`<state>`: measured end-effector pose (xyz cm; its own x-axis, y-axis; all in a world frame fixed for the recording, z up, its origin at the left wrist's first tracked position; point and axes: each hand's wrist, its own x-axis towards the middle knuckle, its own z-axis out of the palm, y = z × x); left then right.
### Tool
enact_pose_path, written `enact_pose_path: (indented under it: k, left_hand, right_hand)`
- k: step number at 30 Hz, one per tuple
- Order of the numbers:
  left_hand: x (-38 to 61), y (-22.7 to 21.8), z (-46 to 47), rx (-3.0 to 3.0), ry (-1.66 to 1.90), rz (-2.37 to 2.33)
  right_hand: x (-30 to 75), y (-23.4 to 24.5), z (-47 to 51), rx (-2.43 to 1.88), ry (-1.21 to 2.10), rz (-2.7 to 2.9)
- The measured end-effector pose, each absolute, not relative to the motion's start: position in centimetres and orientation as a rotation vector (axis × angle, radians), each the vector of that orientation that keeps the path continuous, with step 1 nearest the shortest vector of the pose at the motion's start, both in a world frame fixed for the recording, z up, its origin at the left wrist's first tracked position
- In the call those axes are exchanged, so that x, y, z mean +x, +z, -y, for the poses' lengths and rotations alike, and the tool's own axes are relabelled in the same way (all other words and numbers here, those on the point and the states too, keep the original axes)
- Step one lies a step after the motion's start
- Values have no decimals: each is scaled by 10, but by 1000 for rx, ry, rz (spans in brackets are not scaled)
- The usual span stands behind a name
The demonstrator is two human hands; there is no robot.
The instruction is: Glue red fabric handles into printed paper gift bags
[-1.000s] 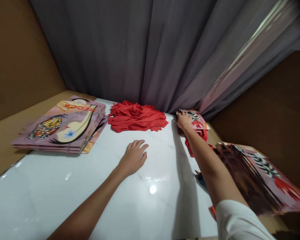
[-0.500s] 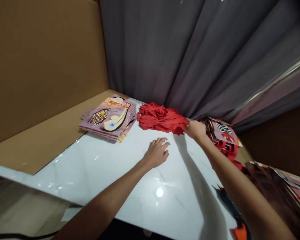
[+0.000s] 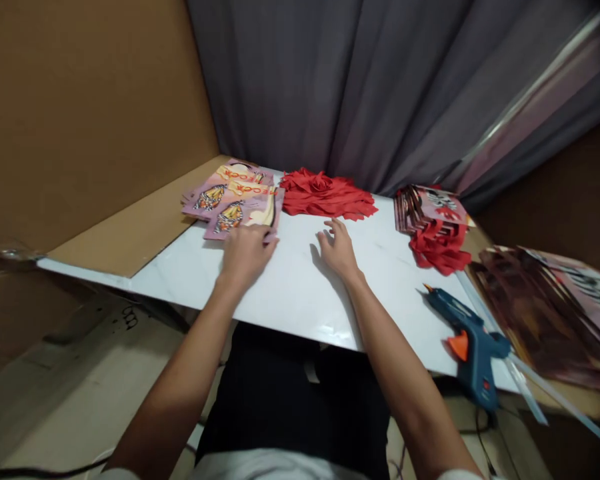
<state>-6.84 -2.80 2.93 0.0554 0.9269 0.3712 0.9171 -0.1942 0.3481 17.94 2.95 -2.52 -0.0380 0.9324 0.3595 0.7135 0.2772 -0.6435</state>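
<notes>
Fingers (image 3: 250,233) on sheet (image 3: 255,212); purple, butterfly-printed

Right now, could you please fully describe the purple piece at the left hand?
The purple piece looks flat and papery, printed with an orange butterfly, a cream shape and red lettering. It partly hides the similar stack behind, left of the red cloth; the left hand touches its near edge. Whether lifted is unclear.

Pale short-sleeved top (image 3: 275,465); apparently black trousers (image 3: 263,397).
</notes>
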Motion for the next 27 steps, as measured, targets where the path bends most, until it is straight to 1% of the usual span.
enact_pose_path:
  k: [3,5,8,12,16,18,22,27]
  left_hand:
    - [-23,15,71,2400,771,-1449]
    - [-8,4,91,2431,689,-1311]
    - [-8,-15,101,2412,596,-1388]
    - [-13,-31,100,2412,721,-1385]
    - [-9,-29,103,2362,880,-1369]
    - [-7,-25,106,2357,986,-1343]
    - [1,-19,110,2388,1131,-1332]
    - [14,-17,116,2347,1338,-1446]
  right_hand:
    - [200,-25,4,-1504,461,1650]
    - [215,-28,35,-1584,429,1623]
    - [233,-34,78,-1586,356,1744]
    - [239,-31,101,-1530,359,1728]
    - [227,-21,118,-1551,177,1521]
    - [217,-20,137,-1494,97,1556]
    - [195,-27,171,-1332,181,1882]
    - [172,-31,160,-1584,179,2027]
